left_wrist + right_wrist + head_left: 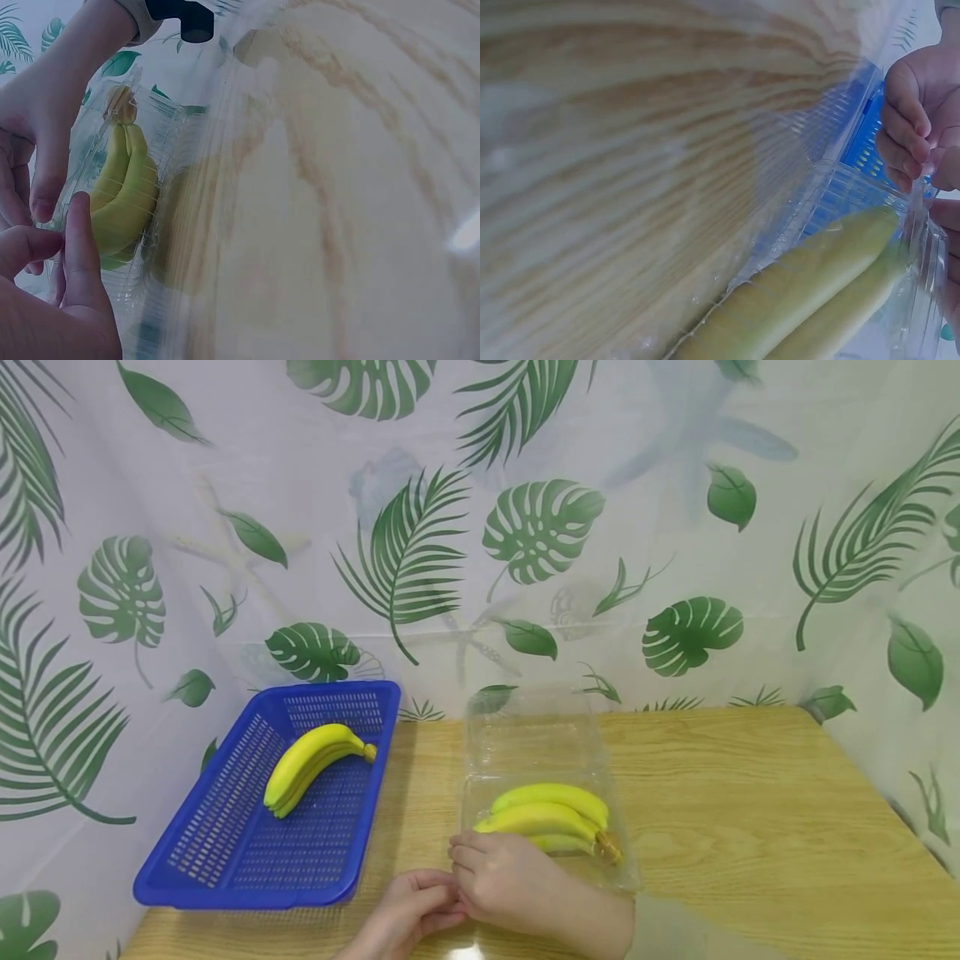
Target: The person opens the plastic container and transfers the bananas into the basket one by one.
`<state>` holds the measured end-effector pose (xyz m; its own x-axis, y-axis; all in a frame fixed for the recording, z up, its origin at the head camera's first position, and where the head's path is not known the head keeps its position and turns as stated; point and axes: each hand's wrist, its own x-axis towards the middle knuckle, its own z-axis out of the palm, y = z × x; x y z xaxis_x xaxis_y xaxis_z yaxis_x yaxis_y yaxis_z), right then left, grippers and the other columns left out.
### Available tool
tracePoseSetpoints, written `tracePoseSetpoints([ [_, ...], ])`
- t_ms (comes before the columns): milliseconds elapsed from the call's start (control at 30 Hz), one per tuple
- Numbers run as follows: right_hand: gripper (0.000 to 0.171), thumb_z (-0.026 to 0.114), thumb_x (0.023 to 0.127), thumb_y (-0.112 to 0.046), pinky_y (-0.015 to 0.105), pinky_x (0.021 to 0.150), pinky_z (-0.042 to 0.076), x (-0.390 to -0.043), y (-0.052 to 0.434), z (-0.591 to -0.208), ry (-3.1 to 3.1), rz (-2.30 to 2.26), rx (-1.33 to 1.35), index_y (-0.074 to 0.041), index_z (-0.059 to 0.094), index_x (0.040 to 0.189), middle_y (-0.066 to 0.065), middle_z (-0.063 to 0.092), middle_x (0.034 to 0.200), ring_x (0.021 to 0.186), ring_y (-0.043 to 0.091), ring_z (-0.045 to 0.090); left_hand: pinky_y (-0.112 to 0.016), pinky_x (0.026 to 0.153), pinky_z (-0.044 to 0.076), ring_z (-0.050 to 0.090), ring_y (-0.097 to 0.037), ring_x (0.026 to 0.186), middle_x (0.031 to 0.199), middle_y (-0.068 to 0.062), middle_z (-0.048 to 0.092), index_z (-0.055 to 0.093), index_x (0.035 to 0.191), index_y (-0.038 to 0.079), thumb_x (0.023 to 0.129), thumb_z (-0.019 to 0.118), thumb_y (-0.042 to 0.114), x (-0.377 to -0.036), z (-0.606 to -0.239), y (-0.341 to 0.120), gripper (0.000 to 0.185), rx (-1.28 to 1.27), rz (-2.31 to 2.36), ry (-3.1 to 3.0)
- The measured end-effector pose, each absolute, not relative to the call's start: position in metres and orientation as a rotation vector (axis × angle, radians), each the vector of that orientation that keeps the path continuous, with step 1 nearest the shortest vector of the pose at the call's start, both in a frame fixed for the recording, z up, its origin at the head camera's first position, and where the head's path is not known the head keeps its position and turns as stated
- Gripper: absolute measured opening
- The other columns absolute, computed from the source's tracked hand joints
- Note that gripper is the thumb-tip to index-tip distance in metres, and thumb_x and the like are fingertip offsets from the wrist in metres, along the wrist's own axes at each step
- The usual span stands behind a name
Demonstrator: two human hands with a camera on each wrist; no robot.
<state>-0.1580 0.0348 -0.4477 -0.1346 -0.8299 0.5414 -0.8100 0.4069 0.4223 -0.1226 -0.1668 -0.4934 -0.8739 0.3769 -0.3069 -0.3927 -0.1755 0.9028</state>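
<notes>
Both hands [465,897] pinch ribbed clear plastic clamshell [536,752] around curved bananas [551,822].

Open clear plastic clamshell box [525,752] on the wooden table, yellow banana bunch [551,822] inside.

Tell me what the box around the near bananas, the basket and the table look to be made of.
Clear box: thin glossy plastic, see-through and ribbed. Basket: stiff blue plastic, moulded with rows of slots. Table: light wood or wood-look laminate; grain lines show, with a slight sheen.
</notes>
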Motion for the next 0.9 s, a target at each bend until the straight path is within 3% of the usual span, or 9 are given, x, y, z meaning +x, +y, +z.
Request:
tracePoseSetpoints([
  [600, 0.022, 0.082, 0.086, -0.036, 0.024, 0.104, 0.06, -0.158, 0.037, -0.439, -1.948, 0.003, 1.439, -0.015, 0.081, 0.094, -0.002, 0.082, 0.104, 0.109, 0.012, 0.077, -0.021, 0.088, 0.065, 0.076, -0.006, 0.092, 0.097, 0.004, 0.079, 0.076, 0.111, 0.005, 0.103, 0.057, 0.002, -0.121, -0.491, -0.171, 0.02, 0.03, 2.086, 1.562],
  [900, 0.028, 0.085, 0.085, -0.035, 0.023, 0.103, 0.06, -0.158, 0.038, -0.435, -1.899, 0.03, 1.448, -0.012, 0.081, 0.101, 0.0, 0.082, 0.107, 0.111, 0.014, 0.076, -0.023, 0.091, 0.065, 0.077, -0.008, 0.096, 0.101, 0.001, 0.079, 0.071, 0.119, -0.002, 0.105, 0.056, 0.003, -0.12, -0.488, -0.173, 0.021, 0.053, 2.095, 1.525],
])
